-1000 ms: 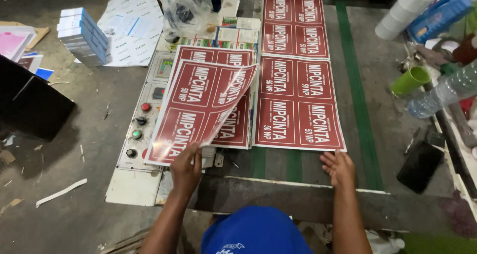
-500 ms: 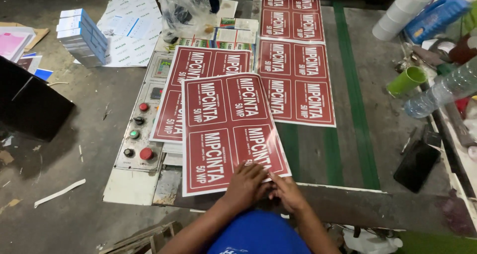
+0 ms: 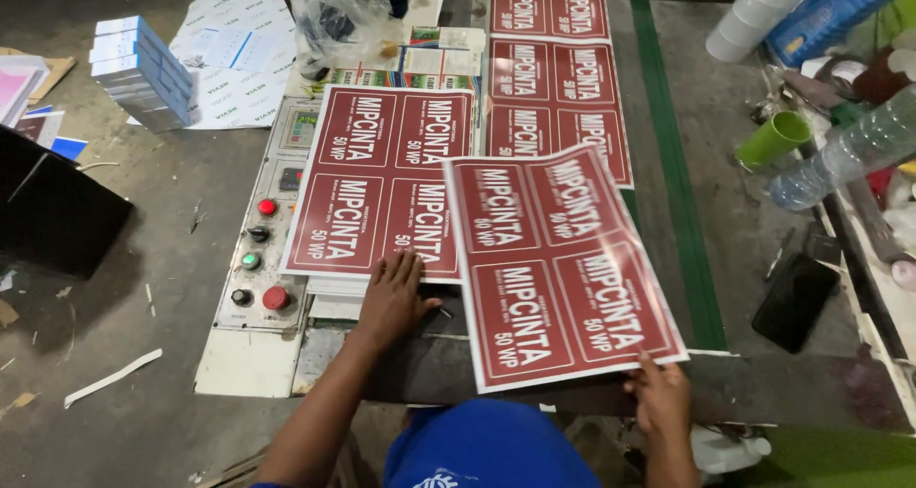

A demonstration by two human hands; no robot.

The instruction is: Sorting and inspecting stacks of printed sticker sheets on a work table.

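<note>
The loose red printed sheet (image 3: 558, 269) lies tilted just right of the stack of red sheets (image 3: 382, 183) – the right hand (image 3: 660, 394) pinches its lower edge, the left hand (image 3: 393, 297) rests flat and open on the stack, beside the control panel (image 3: 258, 249).

A loose printed sheet (image 3: 563, 269) lies tilted at the near edge of the surface (image 3: 744, 221), overlapping the right side of a stack of sheets (image 3: 382, 183). More sheets (image 3: 553, 78) run toward the far edge. A control panel (image 3: 262, 249) sits left of the stack; a cup (image 3: 773, 140) and bottle (image 3: 844, 154) stand along the right edge.
</note>
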